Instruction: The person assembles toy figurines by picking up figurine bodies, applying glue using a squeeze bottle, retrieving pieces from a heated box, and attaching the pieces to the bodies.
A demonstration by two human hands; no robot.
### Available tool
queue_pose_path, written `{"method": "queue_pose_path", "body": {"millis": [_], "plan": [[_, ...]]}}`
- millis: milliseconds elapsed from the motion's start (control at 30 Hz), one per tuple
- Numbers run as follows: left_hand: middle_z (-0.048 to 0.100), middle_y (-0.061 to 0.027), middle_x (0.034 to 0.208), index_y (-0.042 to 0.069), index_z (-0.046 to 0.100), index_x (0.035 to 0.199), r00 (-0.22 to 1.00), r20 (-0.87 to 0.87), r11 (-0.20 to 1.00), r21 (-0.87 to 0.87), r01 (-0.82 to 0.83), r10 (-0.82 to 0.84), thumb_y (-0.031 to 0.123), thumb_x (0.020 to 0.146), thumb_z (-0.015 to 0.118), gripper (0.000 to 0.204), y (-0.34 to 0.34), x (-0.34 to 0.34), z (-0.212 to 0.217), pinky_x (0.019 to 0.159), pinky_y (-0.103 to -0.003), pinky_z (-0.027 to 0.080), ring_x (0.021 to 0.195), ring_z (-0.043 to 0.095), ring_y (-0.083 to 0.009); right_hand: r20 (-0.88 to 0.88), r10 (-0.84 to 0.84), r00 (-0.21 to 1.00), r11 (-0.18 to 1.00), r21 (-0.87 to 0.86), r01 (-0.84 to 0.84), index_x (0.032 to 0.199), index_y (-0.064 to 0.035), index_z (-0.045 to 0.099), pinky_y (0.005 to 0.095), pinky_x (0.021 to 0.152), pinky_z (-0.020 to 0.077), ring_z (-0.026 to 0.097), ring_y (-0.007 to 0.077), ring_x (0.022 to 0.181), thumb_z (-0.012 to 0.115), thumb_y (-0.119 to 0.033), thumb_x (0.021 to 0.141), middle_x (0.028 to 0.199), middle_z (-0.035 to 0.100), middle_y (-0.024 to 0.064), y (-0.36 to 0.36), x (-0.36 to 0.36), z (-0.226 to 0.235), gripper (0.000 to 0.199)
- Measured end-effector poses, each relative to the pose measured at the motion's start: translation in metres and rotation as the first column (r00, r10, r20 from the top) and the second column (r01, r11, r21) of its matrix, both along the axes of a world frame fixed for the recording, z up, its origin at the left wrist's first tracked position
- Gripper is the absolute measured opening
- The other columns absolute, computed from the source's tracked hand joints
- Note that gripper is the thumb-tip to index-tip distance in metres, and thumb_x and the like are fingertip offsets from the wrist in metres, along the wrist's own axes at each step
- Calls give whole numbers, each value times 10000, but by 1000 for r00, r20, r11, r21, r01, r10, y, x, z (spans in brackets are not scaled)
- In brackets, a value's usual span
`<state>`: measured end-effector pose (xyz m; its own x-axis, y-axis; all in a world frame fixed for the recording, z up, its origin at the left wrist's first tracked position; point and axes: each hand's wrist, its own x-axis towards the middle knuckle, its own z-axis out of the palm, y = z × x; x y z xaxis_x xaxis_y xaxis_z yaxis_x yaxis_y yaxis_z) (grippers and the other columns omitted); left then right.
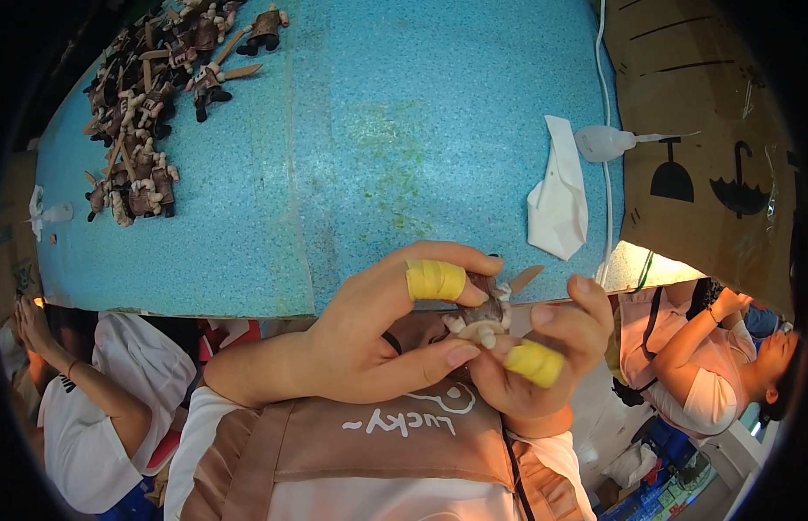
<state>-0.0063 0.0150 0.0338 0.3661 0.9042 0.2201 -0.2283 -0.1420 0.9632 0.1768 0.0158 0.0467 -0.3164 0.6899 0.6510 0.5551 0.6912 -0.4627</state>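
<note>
L hand [374,323], half-curled, is pinching a small figurine [485,304] by the blue table's [352,174] near edge; R hand [536,389], loosely curled, is touching it. Prob. light, stiff, its thin tan blade [526,279] looking fragile; torso's offering best grip.

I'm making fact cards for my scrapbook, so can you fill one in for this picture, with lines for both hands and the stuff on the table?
Left hand: holds a small brown-and-cream figure; yellow tape round one finger
Right hand: close against that figure, grip partly hidden; another yellow tape wrap
Surface: blue speckled table
Upper left: loose heap of similar brown-and-cream figures
Right side: folded white paper, translucent white bottle with a thin nozzle
Beside table, right: brown cardboard box
</note>
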Motion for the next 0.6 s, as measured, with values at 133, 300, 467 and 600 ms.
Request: {"method": "queue_pose_path", "body": {"millis": [133, 300, 467, 600], "plan": [[463, -233, 1152, 24, 473, 1011, 988, -137, 976, 214, -42, 73, 58, 733, 618, 315, 7, -1, 3, 863, -395, 414, 1038, 509, -313, -562, -20, 827, 906, -360, -223, 891, -117, 594, 439, 875, 369, 464, 337, 1045, 712, -143, 636, 996, 544, 106, 6, -8, 1, 282], [523, -188, 1092, 32, 506, 951, 946, -220, 932, 326, -158, 238, 34, 643, 644, 337, 2, 5, 4, 786, -390, 465, 937, 558, -330, -249, 136, 959, 875, -424, -234, 910, -38, 591, 457, 874, 376, 483, 380, 1029, 668, -90, 643, 1023, 550, 152, 10, 0, 6, 283], [530, -175, 1082, 61, 512, 911, 890, -318, 893, 413, -180, 326, 31, 628, 636, 311, 2, 8, 2, 797, -417, 478, 926, 562, -335, -116, 83, 990, 897, -424, -125, 881, -53, 604, 484, 895, 342, 488, 381, 1044, 669, -80, 629, 1001, 580, 114, 8, -2, 10, 262], [541, -175, 1062, 47, 535, 868, 875, -338, 870, 464, -166, 348, 20, 617, 632, 271, 2, 8, 0, 798, -426, 480, 908, 569, -332, -70, 71, 995, 910, -405, -94, 880, -73, 607, 513, 934, 290, 502, 378, 1052, 671, -91, 629, 1012, 588, 87, 6, -3, 8, 260]]}}
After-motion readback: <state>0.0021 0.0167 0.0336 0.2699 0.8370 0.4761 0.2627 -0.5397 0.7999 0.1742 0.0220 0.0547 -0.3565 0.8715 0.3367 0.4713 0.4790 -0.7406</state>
